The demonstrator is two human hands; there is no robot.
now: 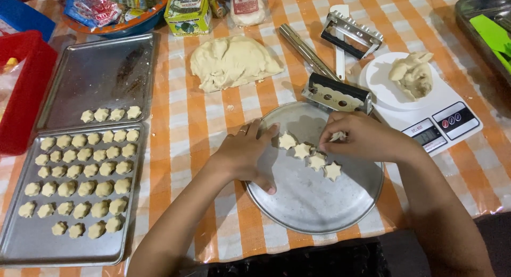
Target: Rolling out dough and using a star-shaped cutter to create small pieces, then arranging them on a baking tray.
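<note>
Pale star-shaped dough pieces (316,161) on round tray (319,213)

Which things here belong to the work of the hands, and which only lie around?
In use:
left hand
right hand
round tray
star pieces
baking trays with shaped pieces
dough slab

Lying about:
scale with dough lump
roller cutter
green box
red tub
</note>
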